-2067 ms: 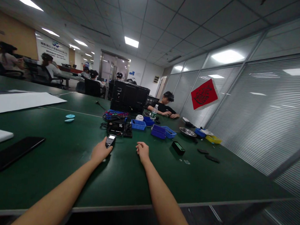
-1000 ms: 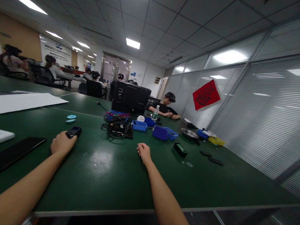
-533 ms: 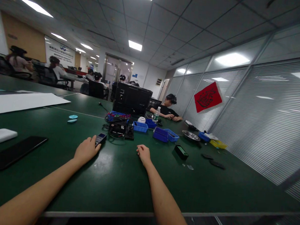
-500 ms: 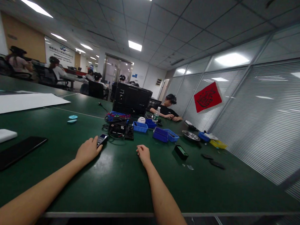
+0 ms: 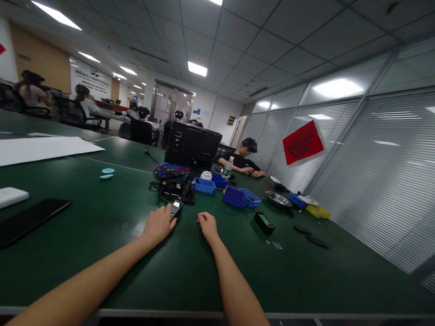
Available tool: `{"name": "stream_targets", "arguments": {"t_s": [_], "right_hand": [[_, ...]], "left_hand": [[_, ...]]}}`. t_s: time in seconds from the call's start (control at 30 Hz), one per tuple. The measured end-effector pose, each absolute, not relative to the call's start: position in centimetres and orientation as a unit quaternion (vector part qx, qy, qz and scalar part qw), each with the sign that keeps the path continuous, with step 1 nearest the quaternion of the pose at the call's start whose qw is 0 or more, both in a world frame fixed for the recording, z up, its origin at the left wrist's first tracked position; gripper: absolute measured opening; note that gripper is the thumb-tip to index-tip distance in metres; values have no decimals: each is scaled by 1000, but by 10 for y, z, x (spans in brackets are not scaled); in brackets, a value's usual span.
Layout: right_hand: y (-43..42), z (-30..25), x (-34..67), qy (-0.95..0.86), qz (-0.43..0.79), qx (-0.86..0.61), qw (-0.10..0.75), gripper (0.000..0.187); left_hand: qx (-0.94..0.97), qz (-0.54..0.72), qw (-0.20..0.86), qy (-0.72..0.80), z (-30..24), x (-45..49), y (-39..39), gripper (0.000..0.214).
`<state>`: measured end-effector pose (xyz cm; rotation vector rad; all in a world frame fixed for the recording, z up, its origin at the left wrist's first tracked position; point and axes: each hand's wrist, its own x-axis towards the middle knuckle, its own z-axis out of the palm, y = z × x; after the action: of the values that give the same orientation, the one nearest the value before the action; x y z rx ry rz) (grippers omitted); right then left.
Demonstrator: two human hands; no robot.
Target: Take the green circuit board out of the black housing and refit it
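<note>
My left hand (image 5: 159, 225) lies on the green table with its fingers round a small dark handheld meter (image 5: 176, 208). The meter's little screen is lit and faces up; the palm and fingers cover its near end. To the right, apart from the meter, my right hand (image 5: 208, 226) rests on the tabletop with its fingers curled in. Nothing shows between them. Just beyond the meter sit a black boxy device (image 5: 171, 187) and a tangle of cables. A dark open box with a green inside (image 5: 264, 222) lies right of my right hand.
Blue bins (image 5: 204, 185), a baseball (image 5: 206, 175), a water bottle (image 5: 228, 167) and a black monitor (image 5: 193, 145) stand farther back. At right are a metal bowl (image 5: 278, 200) and a yellow tray (image 5: 318, 212). A black slab (image 5: 29, 222) lies left. A person (image 5: 244, 159) sits across.
My left hand has moved right with the meter, closer to my right hand, and the meter's screen now shows bright. My right hand stays in place, fingers still curled.
</note>
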<state>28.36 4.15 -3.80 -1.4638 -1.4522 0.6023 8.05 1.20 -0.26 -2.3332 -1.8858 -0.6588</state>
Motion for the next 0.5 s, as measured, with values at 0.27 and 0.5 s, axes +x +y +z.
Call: {"name": "stream_targets", "arguments": {"t_s": [0.27, 0.5], "right_hand": [[41, -38, 284, -606, 219, -604, 469, 17], [33, -28, 282, -612, 171, -623, 457, 18]], "left_hand": [[-797, -236, 17, -556, -12, 127, 4, 57], [-808, -285, -148, -493, -16, 117, 11, 44]]}}
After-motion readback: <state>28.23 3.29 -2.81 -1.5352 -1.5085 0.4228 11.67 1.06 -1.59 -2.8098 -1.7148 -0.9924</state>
